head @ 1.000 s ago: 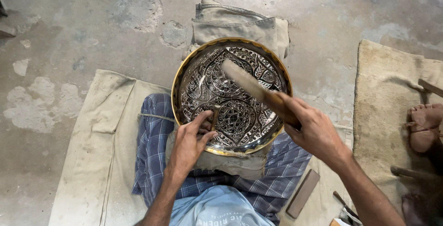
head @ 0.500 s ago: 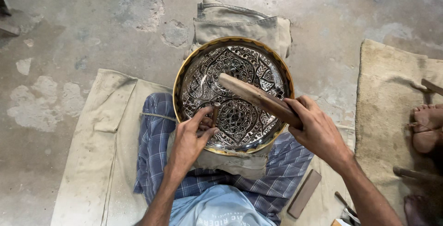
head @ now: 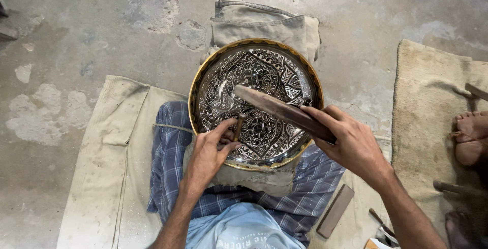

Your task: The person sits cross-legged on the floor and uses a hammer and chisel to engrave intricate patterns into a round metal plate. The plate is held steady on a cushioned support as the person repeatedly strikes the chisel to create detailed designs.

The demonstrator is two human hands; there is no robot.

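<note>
Concrete floor point(head: 101, 20), patchy, under canvas cloth point(head: 101, 142); left hand point(head: 211, 150) pinches chisel point(head: 238, 127), right hand point(head: 351, 142) grips wooden mallet point(head: 274, 107).

we see a metal plate point(head: 264, 76) with a glossy, finely engraved face and a brass-coloured rim. the mallet point(head: 284, 112) in the right hand point(head: 351, 145) looks like worn, matt wood. under the plate lies coarse beige cloth point(head: 264, 23), over checked woven fabric point(head: 168, 167). the floor point(head: 101, 30) is rough, patchy concrete.
</note>
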